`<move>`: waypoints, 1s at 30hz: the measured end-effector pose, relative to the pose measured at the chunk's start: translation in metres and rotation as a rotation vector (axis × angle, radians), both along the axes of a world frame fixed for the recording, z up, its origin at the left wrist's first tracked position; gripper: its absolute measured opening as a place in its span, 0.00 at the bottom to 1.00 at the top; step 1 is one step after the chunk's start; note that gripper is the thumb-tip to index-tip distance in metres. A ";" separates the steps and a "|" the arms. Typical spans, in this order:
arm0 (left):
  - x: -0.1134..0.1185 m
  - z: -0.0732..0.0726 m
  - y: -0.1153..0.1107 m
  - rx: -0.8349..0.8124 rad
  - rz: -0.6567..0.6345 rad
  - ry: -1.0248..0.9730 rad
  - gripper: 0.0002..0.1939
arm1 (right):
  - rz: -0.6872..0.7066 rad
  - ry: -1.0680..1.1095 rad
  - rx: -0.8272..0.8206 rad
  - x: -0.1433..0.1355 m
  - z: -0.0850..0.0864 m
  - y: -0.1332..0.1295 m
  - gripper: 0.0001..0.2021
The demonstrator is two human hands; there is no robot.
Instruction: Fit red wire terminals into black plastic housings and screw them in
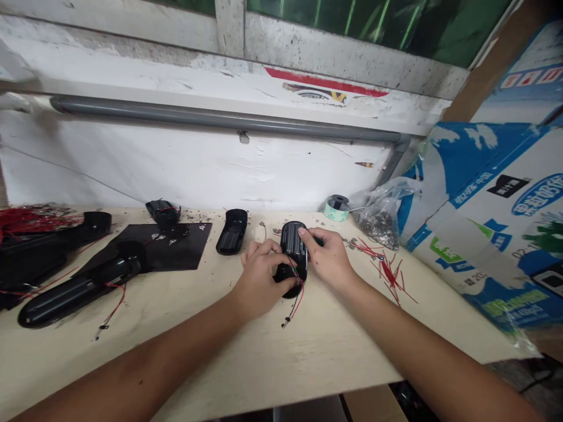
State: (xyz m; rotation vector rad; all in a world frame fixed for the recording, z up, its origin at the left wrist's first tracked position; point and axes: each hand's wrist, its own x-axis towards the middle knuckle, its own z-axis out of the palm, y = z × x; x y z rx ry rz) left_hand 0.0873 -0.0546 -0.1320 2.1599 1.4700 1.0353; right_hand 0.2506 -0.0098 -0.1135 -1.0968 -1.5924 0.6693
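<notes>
Housing point(294, 234), black, glossy and ribbed, sits mid-worktop, with red and black wires point(301, 288) at its lower end. Left hand point(266, 269) has narrowed fingers there, their grip unclear; right hand point(328, 252) holds the housing's right side. Black casings point(79, 284) crowd the pale worktop's point(211, 363) left end; loose red wires point(391, 275) lie toward its right edge, beside a blue-and-white carton point(497, 234).

Our left forearm point(145, 369), at the lower left of the frame, is bare and carries a small round spot point(141, 382). Our right forearm point(409, 340), at the lower right, is bare too, as are our slender-fingered left hand point(264, 275) and right hand point(328, 255).
</notes>
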 end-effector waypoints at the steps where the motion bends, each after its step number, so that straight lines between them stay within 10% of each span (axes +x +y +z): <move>1: -0.001 0.000 0.000 0.017 -0.008 0.008 0.08 | -0.001 0.001 -0.005 0.000 0.000 0.001 0.24; 30: -0.015 0.009 0.007 -0.078 0.051 -0.239 0.09 | 0.005 0.010 0.010 0.005 -0.006 0.003 0.23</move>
